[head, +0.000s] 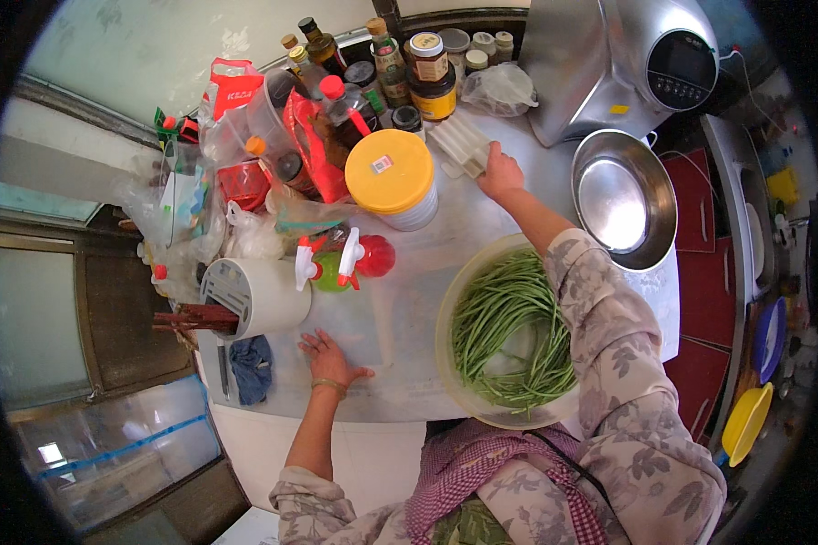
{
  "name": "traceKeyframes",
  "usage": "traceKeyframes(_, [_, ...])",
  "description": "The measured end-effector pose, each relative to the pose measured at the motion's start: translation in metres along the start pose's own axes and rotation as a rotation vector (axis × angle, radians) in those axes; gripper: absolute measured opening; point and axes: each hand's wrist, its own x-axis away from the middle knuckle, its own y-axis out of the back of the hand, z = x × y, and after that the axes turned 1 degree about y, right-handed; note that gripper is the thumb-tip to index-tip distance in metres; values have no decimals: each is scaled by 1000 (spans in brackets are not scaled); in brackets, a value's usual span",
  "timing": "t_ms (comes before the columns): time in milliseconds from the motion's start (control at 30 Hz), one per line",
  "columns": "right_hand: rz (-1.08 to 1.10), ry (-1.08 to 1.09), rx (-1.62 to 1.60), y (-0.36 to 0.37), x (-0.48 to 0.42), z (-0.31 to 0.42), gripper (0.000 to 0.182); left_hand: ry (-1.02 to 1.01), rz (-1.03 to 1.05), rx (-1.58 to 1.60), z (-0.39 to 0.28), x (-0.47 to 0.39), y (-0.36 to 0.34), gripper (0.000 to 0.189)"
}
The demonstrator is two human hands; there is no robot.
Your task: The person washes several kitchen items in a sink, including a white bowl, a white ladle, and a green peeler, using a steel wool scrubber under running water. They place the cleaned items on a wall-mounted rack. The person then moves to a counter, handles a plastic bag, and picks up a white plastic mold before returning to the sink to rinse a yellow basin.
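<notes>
My right hand [502,172] reaches to the back of the table and grips the near end of a ridged, translucent white plastic tray [461,142]. Fingers spread, my left hand [328,361] rests flat on the plastic-covered tabletop [395,381] and holds nothing. Close in front of me, partly under my right forearm, stands a translucent plastic basin [448,368] with long green beans [491,327] coiled inside. To the right of that forearm is a stainless steel basin [617,197]. A yellow-lidded tub [390,170] stands left of the tray.
Two spray bottles [375,255] lie beside a white knife block [273,296]. A blue cloth [251,371] and a knife [223,371] lie near the left edge. Bottles and jars [431,75] crowd the back. A silver countertop appliance [586,68] fills the back right corner.
</notes>
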Motion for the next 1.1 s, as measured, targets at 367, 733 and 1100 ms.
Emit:
traceKeyframes(367, [62,-47,74,-7,2,11,59,59,18,-7,-1,0,4,146])
traceKeyframes(733, [122,-52,-45,8,0,2,60,71,-2,13,0,4,-1,144])
traceKeyframes(1100, [-122,218,-379,118,108,20,63,7,29,-47,2,3,-2,144])
